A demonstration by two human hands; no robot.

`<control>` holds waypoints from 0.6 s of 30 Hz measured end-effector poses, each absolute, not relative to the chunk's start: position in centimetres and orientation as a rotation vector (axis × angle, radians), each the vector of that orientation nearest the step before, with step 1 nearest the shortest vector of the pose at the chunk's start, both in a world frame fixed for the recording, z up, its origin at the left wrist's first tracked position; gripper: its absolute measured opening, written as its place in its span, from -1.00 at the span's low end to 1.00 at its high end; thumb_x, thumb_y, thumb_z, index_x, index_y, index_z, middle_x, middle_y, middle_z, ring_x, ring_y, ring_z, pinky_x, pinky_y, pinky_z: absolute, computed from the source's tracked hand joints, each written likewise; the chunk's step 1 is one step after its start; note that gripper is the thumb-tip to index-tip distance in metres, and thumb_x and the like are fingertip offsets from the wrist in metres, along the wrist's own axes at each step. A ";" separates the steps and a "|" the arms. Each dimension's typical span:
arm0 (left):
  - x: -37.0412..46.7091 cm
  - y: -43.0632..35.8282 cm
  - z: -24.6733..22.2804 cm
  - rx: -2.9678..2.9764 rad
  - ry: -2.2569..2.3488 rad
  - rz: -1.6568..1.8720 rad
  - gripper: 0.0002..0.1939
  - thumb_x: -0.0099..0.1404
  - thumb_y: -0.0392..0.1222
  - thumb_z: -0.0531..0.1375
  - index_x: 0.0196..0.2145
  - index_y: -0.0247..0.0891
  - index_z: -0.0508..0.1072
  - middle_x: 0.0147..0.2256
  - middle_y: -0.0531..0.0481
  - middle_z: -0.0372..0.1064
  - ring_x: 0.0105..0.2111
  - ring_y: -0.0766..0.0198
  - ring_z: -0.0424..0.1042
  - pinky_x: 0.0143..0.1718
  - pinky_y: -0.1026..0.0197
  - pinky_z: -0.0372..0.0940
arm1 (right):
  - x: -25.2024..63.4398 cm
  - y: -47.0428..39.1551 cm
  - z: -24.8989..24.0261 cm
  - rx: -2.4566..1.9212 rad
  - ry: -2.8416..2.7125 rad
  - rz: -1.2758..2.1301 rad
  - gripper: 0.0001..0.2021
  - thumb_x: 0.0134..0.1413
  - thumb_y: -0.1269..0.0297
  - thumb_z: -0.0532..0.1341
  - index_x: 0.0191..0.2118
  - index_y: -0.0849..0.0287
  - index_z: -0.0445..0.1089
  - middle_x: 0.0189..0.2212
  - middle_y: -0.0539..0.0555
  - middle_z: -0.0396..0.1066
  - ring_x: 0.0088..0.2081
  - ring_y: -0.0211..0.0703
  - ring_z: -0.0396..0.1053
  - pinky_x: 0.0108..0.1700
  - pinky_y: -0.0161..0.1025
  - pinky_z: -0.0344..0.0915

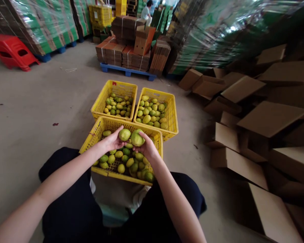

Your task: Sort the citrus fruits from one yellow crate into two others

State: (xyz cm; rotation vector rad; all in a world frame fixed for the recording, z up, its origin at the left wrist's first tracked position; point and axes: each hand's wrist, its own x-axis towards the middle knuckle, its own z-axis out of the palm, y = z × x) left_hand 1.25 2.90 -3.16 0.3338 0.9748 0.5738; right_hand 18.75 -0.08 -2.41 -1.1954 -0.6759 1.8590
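Over the nearest yellow crate, which holds several green and yellow lemons, both my hands are close together. My left hand is closed round a yellow-green lemon. A larger green lemon sits in the closed fingers of my right hand. Just beyond stand two more yellow crates, the back left crate and the back right crate, each with several lemons inside. The near crate's long side faces my knees.
Cardboard boxes lie heaped on the right. Ahead, a blue pallet carries bundled flat cartons. A red stool stands at the far left. Wrapped green stacks line the back, where a person is visible far off.
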 end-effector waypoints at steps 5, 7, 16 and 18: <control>1.4 2.3 -2.6 0.531 1.036 0.761 -0.60 0.28 0.12 0.26 -0.22 -0.33 0.49 -0.38 -0.09 0.50 -0.49 0.34 0.46 -0.47 0.35 0.41 | 18.8 -0.4 -2.4 -1.271 -0.739 1.654 -0.70 -0.12 0.11 0.27 -0.24 0.12 0.31 -0.43 0.02 0.46 -0.48 -0.14 0.40 -0.51 -0.25 0.32; 1.3 2.0 -2.4 0.807 0.990 0.993 -0.55 0.06 -0.02 0.45 -0.15 -0.27 0.47 -0.21 -0.07 0.50 -0.29 0.27 0.50 -0.25 0.27 0.45 | 18.9 -0.6 -2.4 -1.346 -0.891 1.342 -0.58 -0.21 0.15 0.34 -0.17 0.07 0.25 -0.33 0.00 0.44 -0.32 -0.09 0.43 -0.34 -0.20 0.39; 0.8 1.6 -2.6 1.584 0.882 1.348 -0.47 -0.01 -0.09 0.49 -0.11 -0.20 0.43 -0.06 -0.10 0.38 0.01 0.12 0.40 0.03 0.08 0.39 | 19.6 -0.9 -2.8 -1.249 -1.618 0.338 -0.52 -0.06 0.31 0.36 0.01 0.02 0.24 -0.03 0.13 0.35 0.03 0.07 0.35 0.07 0.11 0.34; 0.7 1.7 -2.7 1.585 0.887 1.340 -0.47 0.00 -0.08 0.48 -0.09 -0.19 0.46 -0.03 -0.10 0.34 -0.03 0.14 0.42 -0.01 0.10 0.42 | 19.6 -1.0 -2.8 -1.262 -1.595 0.313 -0.52 -0.07 0.30 0.38 0.01 0.01 0.29 -0.03 0.13 0.32 0.03 0.07 0.34 0.04 0.10 0.38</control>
